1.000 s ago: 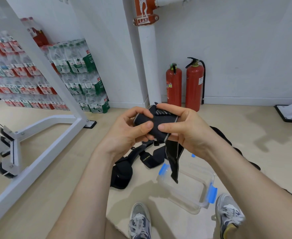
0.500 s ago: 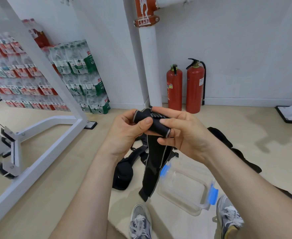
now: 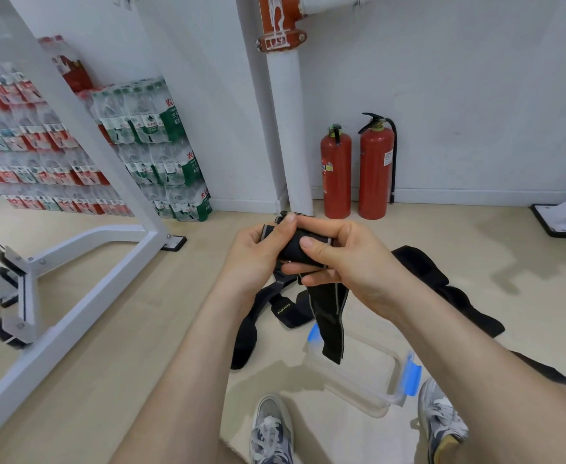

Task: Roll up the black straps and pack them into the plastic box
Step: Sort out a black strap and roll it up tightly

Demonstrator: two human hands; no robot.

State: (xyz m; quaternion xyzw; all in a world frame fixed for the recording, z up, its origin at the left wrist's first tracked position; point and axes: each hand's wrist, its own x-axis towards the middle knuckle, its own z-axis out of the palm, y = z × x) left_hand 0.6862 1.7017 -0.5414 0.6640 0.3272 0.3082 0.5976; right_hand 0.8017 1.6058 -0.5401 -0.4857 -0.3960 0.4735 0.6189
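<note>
Beige floor (image 3: 107,380) below; strap roll (image 3: 293,250) axis roughly left-right, tail (image 3: 330,326) hanging down.

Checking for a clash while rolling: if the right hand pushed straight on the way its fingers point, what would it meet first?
Probably the left hand, gripping the other end of the black strap roll.

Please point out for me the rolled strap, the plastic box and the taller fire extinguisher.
rolled strap (image 3: 293,251): head view, middle of the black roll.
plastic box (image 3: 348,387): head view, its clear near wall.
taller fire extinguisher (image 3: 375,169): head view, middle of the red body.
</note>
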